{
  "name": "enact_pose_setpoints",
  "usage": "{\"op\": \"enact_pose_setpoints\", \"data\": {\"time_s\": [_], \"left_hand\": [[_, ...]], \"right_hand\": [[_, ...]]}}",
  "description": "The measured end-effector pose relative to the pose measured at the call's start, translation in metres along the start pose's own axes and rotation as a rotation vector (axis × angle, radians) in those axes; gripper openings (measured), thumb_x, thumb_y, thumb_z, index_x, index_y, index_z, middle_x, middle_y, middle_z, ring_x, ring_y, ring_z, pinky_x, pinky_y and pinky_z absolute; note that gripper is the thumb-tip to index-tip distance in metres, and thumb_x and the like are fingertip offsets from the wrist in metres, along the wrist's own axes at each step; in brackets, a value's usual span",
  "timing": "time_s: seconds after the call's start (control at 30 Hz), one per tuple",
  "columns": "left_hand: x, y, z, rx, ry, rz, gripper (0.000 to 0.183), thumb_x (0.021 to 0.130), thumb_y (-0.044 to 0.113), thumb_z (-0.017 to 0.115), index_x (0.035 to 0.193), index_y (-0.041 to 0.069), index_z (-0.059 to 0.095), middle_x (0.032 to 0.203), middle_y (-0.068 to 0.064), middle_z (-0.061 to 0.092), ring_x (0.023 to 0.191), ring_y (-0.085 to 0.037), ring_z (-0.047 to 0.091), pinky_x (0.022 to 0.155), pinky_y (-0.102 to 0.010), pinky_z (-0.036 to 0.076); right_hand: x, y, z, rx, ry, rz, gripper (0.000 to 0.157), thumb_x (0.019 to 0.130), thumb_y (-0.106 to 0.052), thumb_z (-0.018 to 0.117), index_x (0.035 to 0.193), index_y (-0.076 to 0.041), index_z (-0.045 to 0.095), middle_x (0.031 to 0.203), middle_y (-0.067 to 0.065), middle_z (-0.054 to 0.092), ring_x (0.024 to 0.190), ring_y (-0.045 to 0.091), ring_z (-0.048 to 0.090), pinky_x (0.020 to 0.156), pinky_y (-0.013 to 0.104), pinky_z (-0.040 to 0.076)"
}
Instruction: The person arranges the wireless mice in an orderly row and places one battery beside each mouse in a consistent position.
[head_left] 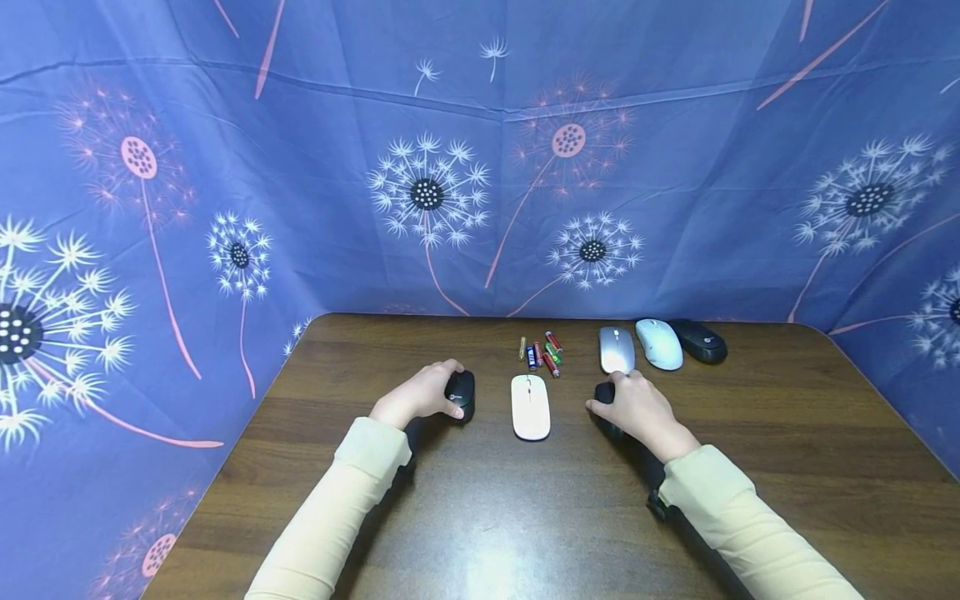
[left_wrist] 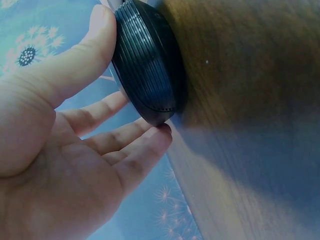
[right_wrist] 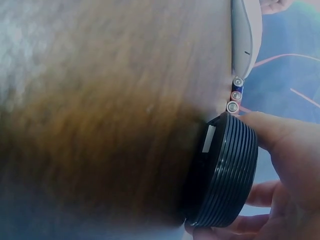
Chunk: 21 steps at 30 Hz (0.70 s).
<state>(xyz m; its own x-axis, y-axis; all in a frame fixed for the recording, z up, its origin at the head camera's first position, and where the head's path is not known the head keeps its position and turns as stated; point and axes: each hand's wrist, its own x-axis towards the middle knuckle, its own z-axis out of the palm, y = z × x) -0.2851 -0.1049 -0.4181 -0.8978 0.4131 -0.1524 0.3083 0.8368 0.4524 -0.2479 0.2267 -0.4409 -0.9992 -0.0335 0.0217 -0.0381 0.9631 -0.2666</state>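
My left hand [head_left: 422, 393] holds a black computer mouse [head_left: 463, 397] on the brown table, left of centre. In the left wrist view the thumb is at one end of the ribbed-sided mouse [left_wrist: 147, 62] and fingertips are at the other. My right hand [head_left: 642, 410] grips another black mouse [head_left: 604, 392] right of centre, partly hidden under the fingers. The right wrist view shows the ridged side of this mouse [right_wrist: 232, 172], tilted with a gap under one edge, between thumb and fingers. Between the hands lies a white mouse [head_left: 530, 407].
Several small batteries [head_left: 538, 353] lie loose behind the white mouse. Toward the back right sit a grey mouse [head_left: 617, 348], a pale blue mouse [head_left: 660, 344] and a black mouse [head_left: 701, 342]. A blue dandelion-print cloth [head_left: 495, 192] hangs behind the wooden table [head_left: 360, 358].
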Motion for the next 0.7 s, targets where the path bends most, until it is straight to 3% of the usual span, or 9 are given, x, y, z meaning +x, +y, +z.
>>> {"op": "enact_pose_setpoints", "data": {"time_s": [0.7], "left_hand": [[0.0026,0.0026,-0.0035,0.049,-0.013,0.001,0.074,0.070,0.022,0.084,0.130,-0.001,0.048,0.126,-0.017,0.057,0.114,-0.028,0.053,0.099,-0.040,0.041]], "right_hand": [[0.0048,0.0033,0.0028,-0.005,-0.008,0.001,0.070,0.078,-0.047,0.069,0.121,0.006,0.054,0.100,0.027,0.053,0.074,0.031,0.055,0.059,0.042,0.047]]}}
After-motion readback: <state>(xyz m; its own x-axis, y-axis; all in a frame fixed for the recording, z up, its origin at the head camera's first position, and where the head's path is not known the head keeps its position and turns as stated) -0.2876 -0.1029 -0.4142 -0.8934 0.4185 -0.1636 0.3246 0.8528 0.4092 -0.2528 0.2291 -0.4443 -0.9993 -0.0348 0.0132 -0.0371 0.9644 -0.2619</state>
